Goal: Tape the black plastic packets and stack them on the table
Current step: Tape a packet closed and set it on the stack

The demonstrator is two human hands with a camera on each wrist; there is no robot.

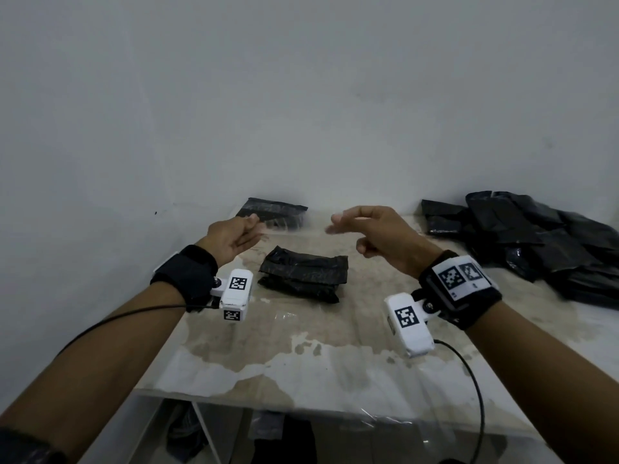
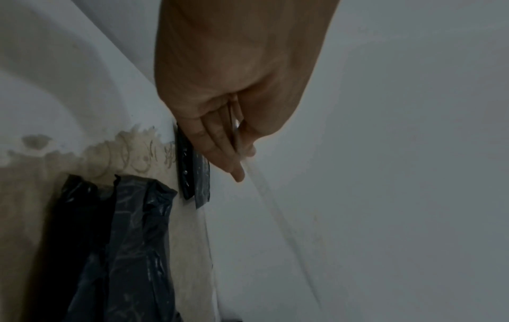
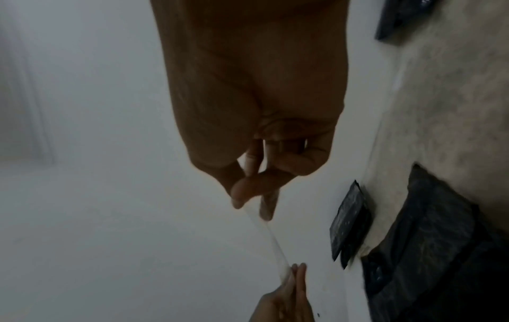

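Both hands are up over the table [image 1: 335,370] with a strip of clear tape [image 3: 271,243] stretched between them — left hand [image 1: 231,237] pinching one end, right hand [image 1: 375,234] pinching the other with thumb and fingertips. The folded black packet [image 1: 303,274] sits on the table right below the tape, untouched. Another flat packet [image 1: 273,212] lies by the wall, and a heap of black bags [image 1: 536,242] is off to the right.
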